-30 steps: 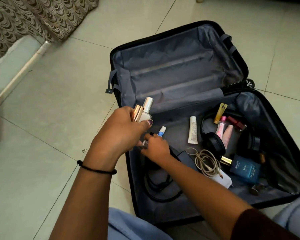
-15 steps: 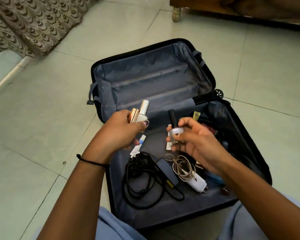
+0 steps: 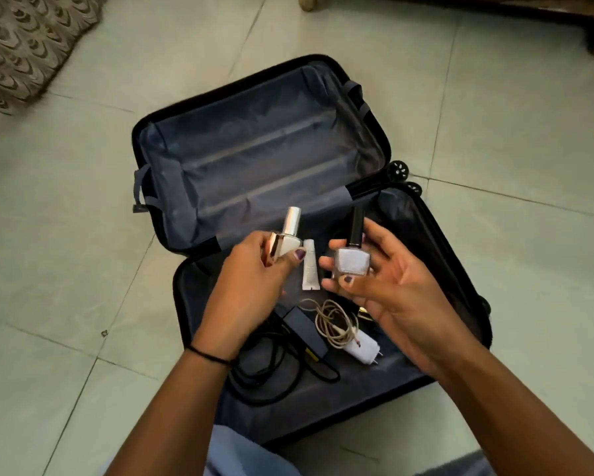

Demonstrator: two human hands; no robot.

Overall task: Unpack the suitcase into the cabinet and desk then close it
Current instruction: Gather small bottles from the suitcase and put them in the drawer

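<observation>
A black suitcase (image 3: 436, 235) lies open on the tiled floor, its grey-lined lid (image 3: 261, 146) empty. My left hand (image 3: 247, 286) grips a white bottle with a silver cap (image 3: 291, 231) together with a rose-gold tube (image 3: 275, 247). My right hand (image 3: 388, 286) holds a pale lilac nail polish bottle with a black cap (image 3: 353, 255) between thumb and fingers, above the near half. Under the hands lie a white tube (image 3: 310, 269), a black charger with cable (image 3: 302, 331), and a beige cord on a white plug (image 3: 343, 331). My right hand hides the items behind it.
A patterned fabric (image 3: 24, 46) hangs at the far left. Wooden furniture legs (image 3: 307, 1) stand at the top edge. My knees in light blue cloth (image 3: 240, 451) are at the bottom. Pale floor tiles (image 3: 65, 235) surround the suitcase.
My right hand picked the nail polish bottle out of the suitcase and raised it beside the left hand. The camera view shifted, so the suitcase now sits more centrally.
</observation>
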